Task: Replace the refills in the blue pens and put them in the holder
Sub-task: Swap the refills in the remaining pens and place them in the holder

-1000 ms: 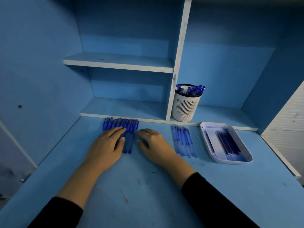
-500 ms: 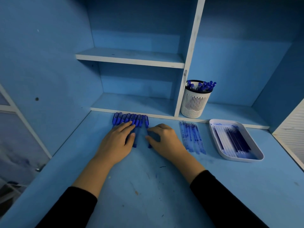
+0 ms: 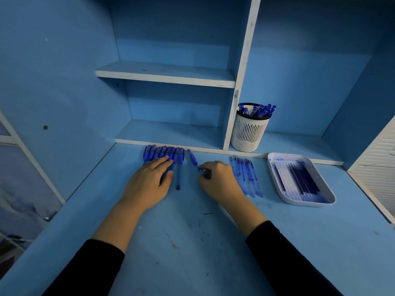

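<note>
- Pinching one blue pen [image 3: 194, 160] low on its barrel, the right hand [image 3: 218, 182] has thumb and curled fingers closed on it. The pen slants with its cap toward the shelf edge, just clear of the others.
- The left hand [image 3: 147, 182] lies flat with straight fingers on the row of capped pens [image 3: 162, 153], gripping nothing. That likely pins the row against rolling.
- Best to lift the single pen straight up off the desk [image 3: 192, 242] before twisting it apart, so no neighbour gets dragged.
- Both hands will probably be needed to unscrew the barrel, so free the left hand gently.
- Loose refills [image 3: 245, 176] lie just beside the right hand, and a white tray [image 3: 310, 203] beyond holds more. I cannot tell which are fresh.
- The slotted white holder [image 3: 249, 133], already holding several pens, stands on the shelf behind.
</note>
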### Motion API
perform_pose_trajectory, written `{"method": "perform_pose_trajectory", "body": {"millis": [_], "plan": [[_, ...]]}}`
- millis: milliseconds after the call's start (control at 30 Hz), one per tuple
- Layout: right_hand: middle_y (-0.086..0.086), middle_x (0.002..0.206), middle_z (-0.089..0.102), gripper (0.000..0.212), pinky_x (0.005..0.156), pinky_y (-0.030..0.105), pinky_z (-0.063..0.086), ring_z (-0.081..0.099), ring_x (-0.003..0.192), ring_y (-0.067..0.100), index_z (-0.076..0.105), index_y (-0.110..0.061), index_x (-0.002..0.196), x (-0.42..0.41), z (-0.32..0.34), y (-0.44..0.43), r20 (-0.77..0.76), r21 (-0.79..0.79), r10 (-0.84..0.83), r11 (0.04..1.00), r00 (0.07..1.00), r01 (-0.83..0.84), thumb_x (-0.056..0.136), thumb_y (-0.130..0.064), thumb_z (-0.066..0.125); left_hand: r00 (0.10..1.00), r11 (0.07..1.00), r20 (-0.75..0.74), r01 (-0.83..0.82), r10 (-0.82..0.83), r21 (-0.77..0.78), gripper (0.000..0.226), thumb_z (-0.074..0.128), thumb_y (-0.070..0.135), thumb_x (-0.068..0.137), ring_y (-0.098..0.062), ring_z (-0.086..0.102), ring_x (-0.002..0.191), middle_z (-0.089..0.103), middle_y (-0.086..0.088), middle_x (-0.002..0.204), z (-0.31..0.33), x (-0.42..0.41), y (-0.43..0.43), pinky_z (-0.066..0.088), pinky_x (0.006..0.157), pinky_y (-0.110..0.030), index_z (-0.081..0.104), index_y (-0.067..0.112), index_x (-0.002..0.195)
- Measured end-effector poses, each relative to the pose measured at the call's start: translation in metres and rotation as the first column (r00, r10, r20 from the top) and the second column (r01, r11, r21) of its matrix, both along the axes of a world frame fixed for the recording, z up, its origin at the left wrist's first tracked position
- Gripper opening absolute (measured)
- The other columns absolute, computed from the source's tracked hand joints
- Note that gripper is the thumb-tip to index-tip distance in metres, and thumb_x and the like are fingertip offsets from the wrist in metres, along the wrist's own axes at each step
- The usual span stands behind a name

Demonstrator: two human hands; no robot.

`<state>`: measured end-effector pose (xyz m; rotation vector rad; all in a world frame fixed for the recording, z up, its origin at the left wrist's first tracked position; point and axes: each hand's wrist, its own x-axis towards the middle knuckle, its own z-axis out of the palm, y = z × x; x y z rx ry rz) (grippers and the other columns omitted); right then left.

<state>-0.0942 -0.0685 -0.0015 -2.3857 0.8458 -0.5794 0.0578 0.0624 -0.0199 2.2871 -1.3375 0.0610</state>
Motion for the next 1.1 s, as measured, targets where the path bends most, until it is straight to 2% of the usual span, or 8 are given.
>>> {"method": "perform_pose_trajectory", "body": {"millis": [233, 333, 433, 567, 667, 800, 967, 1100], "plan": [[-0.003, 0.082, 0.066, 0.023, 0.061, 0.012, 0.049, 0.06, 0.064, 0.005, 0.07, -0.02, 0.111, -0.028, 0.008, 0.004, 0.256, 0.425, -0.135, 0.905, 0.957, 0.014, 0.092, -0.013, 0.059, 0.996, 0.964, -0.087, 0.01, -0.034, -0.266, 0.041, 0.047, 0.029, 0.101, -0.008, 0.037, 0.138, 0.043, 0.011, 0.15, 0.01, -0.017, -0.004, 0.031, 0.106, -0.021, 0.05, 0.023, 0.142], [0.004, 0.087, 0.068, 0.021, 0.067, 0.015, 0.054, 0.059, 0.067, 0.003, 0.071, -0.024, 0.107, -0.037, 0.012, 0.018, 0.369, 0.52, -0.126, 0.849, 0.921, -0.093, 0.091, -0.013, 0.064, 0.938, 0.898, -0.315, -0.012, -0.142, -0.44, 0.039, 0.051, 0.023, 0.1, 0.001, 0.053, 0.122, 0.056, 0.013, 0.134, 0.014, -0.037, -0.012, 0.036, 0.105, -0.016, 0.052, 0.021, 0.14], [0.009, 0.088, 0.069, 0.022, 0.071, 0.022, 0.055, 0.059, 0.069, 0.007, 0.071, -0.027, 0.101, -0.044, 0.015, 0.029, 0.454, 0.522, -0.098, 0.835, 0.885, -0.175, 0.089, -0.01, 0.066, 0.784, 0.866, -0.576, -0.101, -0.234, -0.489, 0.041, 0.052, 0.024, 0.1, 0.006, 0.06, 0.109, 0.065, 0.014, 0.12, 0.018, -0.059, -0.018, 0.044, 0.102, -0.017, 0.049, 0.023, 0.141], [0.008, 0.085, 0.071, 0.031, 0.07, 0.031, 0.056, 0.061, 0.067, 0.028, 0.069, -0.034, 0.1, -0.052, 0.014, 0.039, 0.483, 0.442, -0.028, 0.871, 0.875, -0.216, 0.088, -0.006, 0.065, 0.632, 0.798, -0.69, -0.183, -0.352, -0.575, 0.04, 0.054, 0.019, 0.099, -0.006, 0.068, 0.1, 0.074, 0.012, 0.104, 0.021, -0.079, -0.024, 0.056, 0.085, -0.025, 0.049, 0.018, 0.14], [0.001, 0.083, 0.072, 0.031, 0.07, 0.029, 0.056, 0.065, 0.073, 0.025, 0.071, -0.031, 0.103, -0.056, 0.012, 0.041, 0.488, 0.386, -0.002, 0.898, 0.873, -0.214, 0.088, -0.005, 0.065, 0.562, 0.753, -0.726, -0.253, -0.397, -0.607, 0.039, 0.057, 0.014, 0.097, -0.009, 0.07, 0.096, 0.076, 0.007, 0.099, 0.021, -0.085, -0.026, 0.057, 0.08, -0.027, 0.054, 0.019, 0.136], [-0.006, 0.087, 0.07, 0.02, 0.072, 0.013, 0.046, 0.063, 0.075, 0.002, 0.072, -0.02, 0.107, -0.062, 0.013, 0.033, 0.472, 0.315, -0.057, 0.943, 0.88, -0.108, 0.09, -0.014, 0.065, 0.604, 0.739, -0.665, -0.178, -0.439, -0.65, 0.038, 0.055, 0.009, 0.098, -0.008, 0.069, 0.081, 0.074, 0.006, 0.095, 0.022, -0.086, -0.024, 0.056, 0.076, -0.022, 0.057, 0.035, 0.124], [-0.004, 0.088, 0.068, 0.032, 0.072, 0.014, 0.047, 0.062, 0.078, 0.004, 0.063, -0.025, 0.121, -0.071, 0.02, 0.022, 0.621, 0.407, -0.187, 0.907, 0.761, -0.11, 0.089, -0.02, 0.067, 0.73, 0.809, -0.539, 0.034, -0.421, -0.587, 0.042, 0.058, 0.009, 0.096, -0.024, 0.056, 0.065, 0.072, 0.003, 0.094, 0.013, -0.089, -0.02, 0.051, 0.064, -0.031, 0.062, 0.043, 0.12], [0.004, 0.087, 0.069, 0.022, 0.067, 0.02, 0.046, 0.06, 0.074, 0.008, 0.067, -0.021, 0.11, -0.072, 0.019, 0.017, 0.639, 0.471, -0.229, 0.871, 0.734, -0.138, 0.088, -0.017, 0.068, 0.807, 0.825, -0.388, 0.2, -0.444, -0.529, 0.039, 0.059, 0.012, 0.094, -0.016, 0.056, 0.067, 0.069, 0.01, 0.102, 0.005, -0.09, -0.021, 0.048, 0.061, -0.024, 0.064, 0.035, 0.125]]}}
